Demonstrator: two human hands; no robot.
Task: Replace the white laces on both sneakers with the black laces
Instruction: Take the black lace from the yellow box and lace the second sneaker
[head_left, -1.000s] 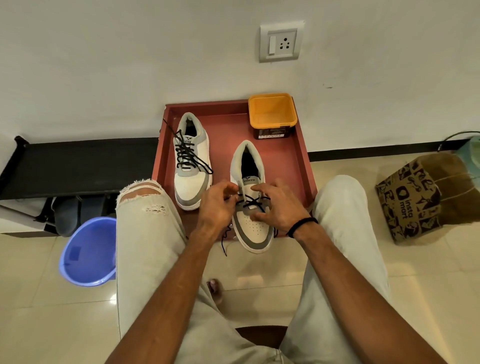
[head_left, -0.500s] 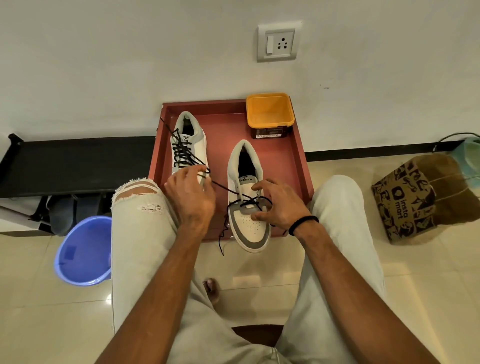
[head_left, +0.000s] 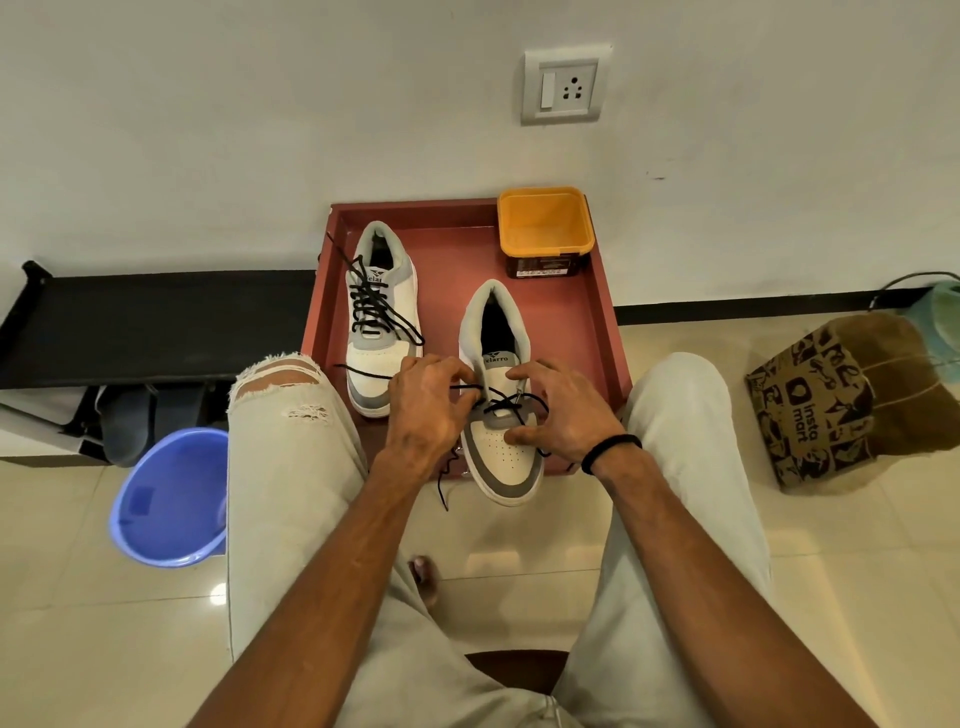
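Red-brown and shallow, a tray (head_left: 597, 312) sits on the tiled floor against a white wall, in the middle of the frame, and holds two white and grey sneakers. The left sneaker (head_left: 379, 317), in the tray's upper left, is already threaded with a black lace (head_left: 371, 306) whose loose ends trail off to its sides. The right sneaker (head_left: 501, 400), lower and nearer the centre, has its toe hanging over the tray's near edge; a second black lace (head_left: 511, 405) crosses only its lowest eyelets. The left hand (head_left: 428, 402) has its fingers curled, pinching a strand of that lace beside the shoe. The right hand (head_left: 561, 410) rests on the shoe, its thumb on the toe and its fingertips pinching at an eyelet. An orange tub (head_left: 545, 228) stands in the tray's upper right corner. A blue bucket (head_left: 166, 504) sits at lower left, a printed paper bag (head_left: 831, 405) at right.
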